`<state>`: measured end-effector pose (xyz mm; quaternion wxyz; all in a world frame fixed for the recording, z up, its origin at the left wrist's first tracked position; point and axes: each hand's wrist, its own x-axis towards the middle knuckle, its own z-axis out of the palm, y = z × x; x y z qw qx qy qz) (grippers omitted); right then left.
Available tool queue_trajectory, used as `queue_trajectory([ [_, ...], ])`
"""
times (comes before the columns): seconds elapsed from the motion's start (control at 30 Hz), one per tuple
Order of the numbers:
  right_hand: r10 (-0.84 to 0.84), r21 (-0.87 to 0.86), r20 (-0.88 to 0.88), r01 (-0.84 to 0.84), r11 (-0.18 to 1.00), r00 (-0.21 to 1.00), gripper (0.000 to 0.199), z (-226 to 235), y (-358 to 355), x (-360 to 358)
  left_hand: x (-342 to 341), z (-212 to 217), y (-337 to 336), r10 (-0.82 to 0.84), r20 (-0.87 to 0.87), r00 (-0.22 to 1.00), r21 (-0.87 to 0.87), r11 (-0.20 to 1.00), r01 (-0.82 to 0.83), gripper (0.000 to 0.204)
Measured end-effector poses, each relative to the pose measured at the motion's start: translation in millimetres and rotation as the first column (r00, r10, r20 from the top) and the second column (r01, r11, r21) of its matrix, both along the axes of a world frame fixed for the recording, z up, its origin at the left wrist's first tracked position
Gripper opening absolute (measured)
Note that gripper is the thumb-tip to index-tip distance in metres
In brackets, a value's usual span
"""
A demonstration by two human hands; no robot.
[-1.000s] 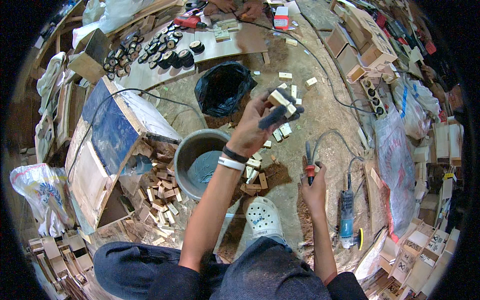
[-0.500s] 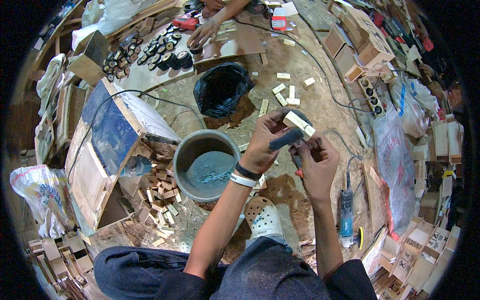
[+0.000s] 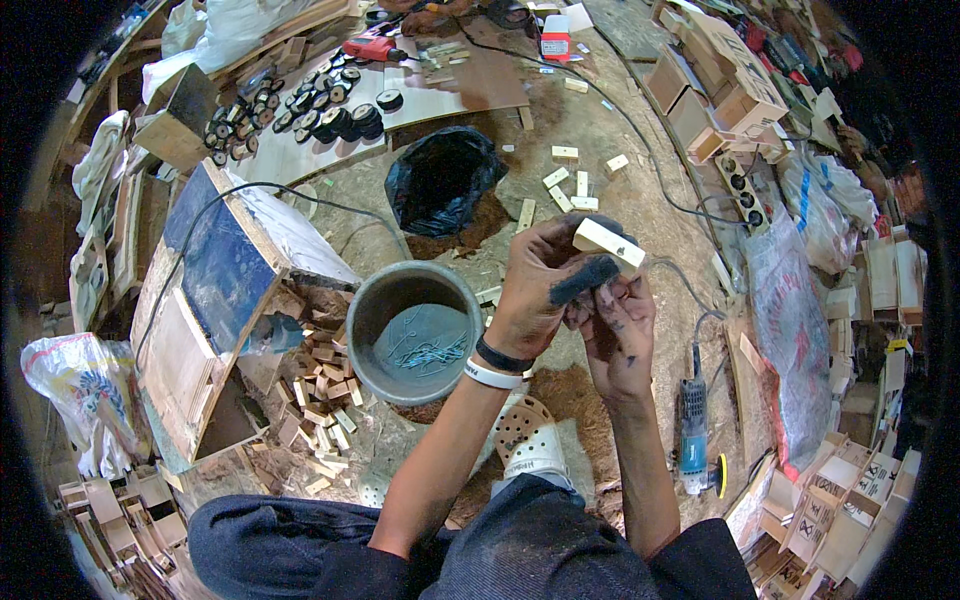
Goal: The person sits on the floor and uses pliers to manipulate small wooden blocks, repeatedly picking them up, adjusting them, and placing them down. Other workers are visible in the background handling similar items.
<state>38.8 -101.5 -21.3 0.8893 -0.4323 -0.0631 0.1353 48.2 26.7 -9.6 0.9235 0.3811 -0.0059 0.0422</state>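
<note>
Just now, the left hand [image 3: 538, 285] is gripping a pale wooden block [image 3: 606, 242] in its fingers. The block is lying just beyond the right hand [image 3: 622, 340], whose fingers are bending beneath it; whether they are holding anything, I cannot tell. A grey bucket [image 3: 372, 335] is standing left of both.

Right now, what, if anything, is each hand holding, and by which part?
The left hand holds a pale wooden block by its long sides, the dark-covered thumb on the nearer one. Whether the right hand holds anything cannot be told.
</note>
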Motion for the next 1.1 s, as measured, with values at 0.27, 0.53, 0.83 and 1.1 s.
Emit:
queue_trajectory([
  [0.27,0.069,-0.237,0.128,-0.037,0.971,0.989,0.034,2.7,-9.1,9.1,0.2,-3.2,1.0,-0.044,-0.059,0.997,0.041,0.998,0.047,0.036],
  [0.53,-0.082,-0.177,0.149,0.108,0.978,0.985,0.021,6.3,1.6,2.8,0.9,2.2,-5.2,0.005,-0.025,1.0,0.047,0.999,-0.004,0.034],
  [0.83,-0.291,-0.178,0.118,0.308,0.935,0.95,0.016,8.2,20.6,-1.0,2.1,9.2,-14.8,0.16,0.056,0.985,0.135,0.977,-0.166,0.03],
  [1.1,0.069,-0.758,-0.178,-0.181,0.627,0.982,0.023,-71.1,-36.8,-17.0,-1.7,-87.8,-8.6,0.091,-0.375,0.923,0.647,0.738,0.19,0.032],
])
